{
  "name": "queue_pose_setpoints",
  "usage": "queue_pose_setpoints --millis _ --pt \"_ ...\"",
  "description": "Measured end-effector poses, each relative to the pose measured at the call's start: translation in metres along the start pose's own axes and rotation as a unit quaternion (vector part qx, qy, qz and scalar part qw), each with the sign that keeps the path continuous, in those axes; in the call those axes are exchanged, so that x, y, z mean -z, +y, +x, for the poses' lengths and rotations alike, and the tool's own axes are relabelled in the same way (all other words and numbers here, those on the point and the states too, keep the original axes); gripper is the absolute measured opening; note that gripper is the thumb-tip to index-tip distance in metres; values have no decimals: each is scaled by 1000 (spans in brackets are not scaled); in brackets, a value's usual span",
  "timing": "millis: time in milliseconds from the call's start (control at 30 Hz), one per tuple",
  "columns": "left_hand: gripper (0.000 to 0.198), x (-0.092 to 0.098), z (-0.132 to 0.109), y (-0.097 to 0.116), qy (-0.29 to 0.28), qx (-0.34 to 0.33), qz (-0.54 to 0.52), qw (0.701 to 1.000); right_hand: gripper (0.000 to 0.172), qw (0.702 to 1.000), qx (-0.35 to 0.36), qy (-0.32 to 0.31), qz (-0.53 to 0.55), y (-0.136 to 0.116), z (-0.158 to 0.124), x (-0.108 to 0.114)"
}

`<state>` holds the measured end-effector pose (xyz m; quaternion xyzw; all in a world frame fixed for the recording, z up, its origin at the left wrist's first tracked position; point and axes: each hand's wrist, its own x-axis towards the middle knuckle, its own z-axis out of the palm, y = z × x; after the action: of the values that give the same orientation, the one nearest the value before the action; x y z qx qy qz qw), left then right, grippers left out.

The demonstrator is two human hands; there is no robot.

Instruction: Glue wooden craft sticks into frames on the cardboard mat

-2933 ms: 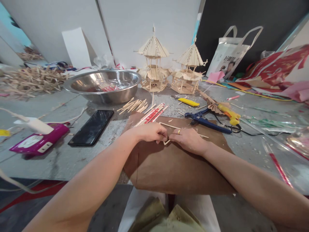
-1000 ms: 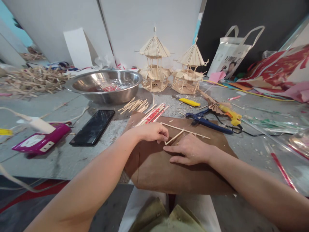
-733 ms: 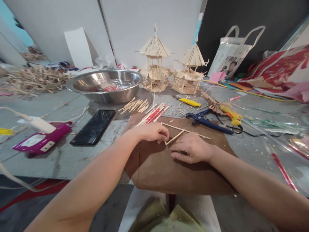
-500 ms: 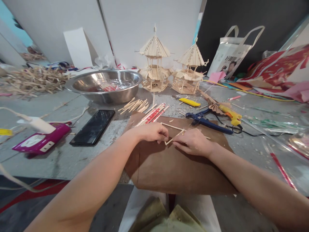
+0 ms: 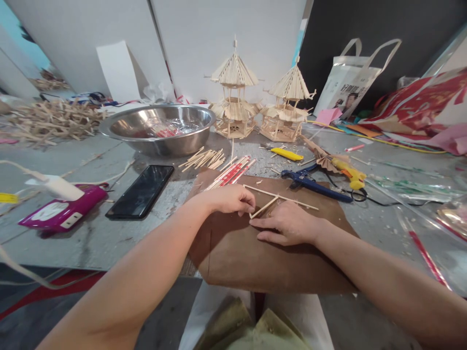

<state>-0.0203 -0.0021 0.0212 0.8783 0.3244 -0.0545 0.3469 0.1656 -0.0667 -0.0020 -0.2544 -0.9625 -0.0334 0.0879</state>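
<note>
A short wooden stick (image 5: pixel 265 206) slants across a brown sheet (image 5: pixel 241 265), its far end meeting a longer wooden stick (image 5: pixel 297 201). My left hand (image 5: pixel 233 199) is closed in a pinch at the near end of the short stick; part of its grip is hidden by the fingers. Just right of that, my right hand (image 5: pixel 286 223) rests on the sheet with fingers stretched out, the index fingertip close to the short stick's near end. Behind my left hand lie several sticks in red-printed wrappers (image 5: pixel 235 171) and a bunch of bare sticks (image 5: pixel 204 159).
Two stick pagodas (image 5: pixel 234 114) (image 5: pixel 284 104) stand at the back beside a steel basin (image 5: pixel 156 146). Right of the sheet lie blue pliers (image 5: pixel 315 187), a yellow cutter (image 5: pixel 287 154) and a yellow glue gun (image 5: pixel 350 174). A phone (image 5: pixel 140 192) and a purple power strip (image 5: pixel 67 209) lie left.
My right hand has slid toward me and its fingers have spread along the sheet, uncovering more of both sticks. My left hand stays in place.
</note>
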Motion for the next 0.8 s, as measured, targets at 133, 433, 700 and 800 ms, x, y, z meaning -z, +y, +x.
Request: queue_pose_setpoints --millis 133,433,700,800 --pt "16 0 0 0 3 -10 -1 1000 39 999 26 -3 23 0 0 1" --pt "16 1 0 -1 -1 -7 3 1000 29 996 -35 84 1 6 -1 -2" --pt "17 1 0 0 -2 -5 0 1000 31 998 -30 61 10 6 -2 -2" --pt "17 1 0 1 0 -3 1 1000 33 999 -16 41 1 3 -2 -1"
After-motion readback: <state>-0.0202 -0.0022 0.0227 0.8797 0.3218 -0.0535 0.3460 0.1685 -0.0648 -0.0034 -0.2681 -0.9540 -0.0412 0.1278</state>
